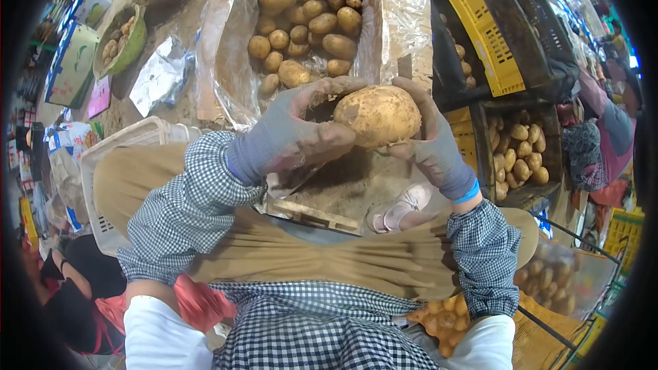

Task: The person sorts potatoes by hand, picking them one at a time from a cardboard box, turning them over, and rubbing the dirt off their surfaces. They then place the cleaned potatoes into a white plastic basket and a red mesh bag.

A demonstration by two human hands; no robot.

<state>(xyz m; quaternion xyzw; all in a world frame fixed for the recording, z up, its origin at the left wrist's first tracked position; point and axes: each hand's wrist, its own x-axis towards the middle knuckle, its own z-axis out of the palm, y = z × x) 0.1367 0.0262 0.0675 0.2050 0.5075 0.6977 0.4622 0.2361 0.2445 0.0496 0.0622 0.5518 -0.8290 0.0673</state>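
Observation:
Between my two gloved hands is a large brown potato [378, 116], held up over my lap. My left hand [295, 130], in a soiled grey glove, grips the potato's left side with thumb and fingers. The fingers of my right hand [433, 138] wrap round its right side, in a similar glove. Just beyond the hands stands a cardboard box [395, 24] lined with clear plastic. Several potatoes [298, 32] lie inside that box. The palms are partly hidden from view.
A white basket [103, 212] stands at the left. Potatoes fill a dark crate [488, 157] at the right, below a yellow crate [480, 24]. A green bowl [130, 51] holds more at the upper left. Other people [606, 137] [86, 274] are at both sides.

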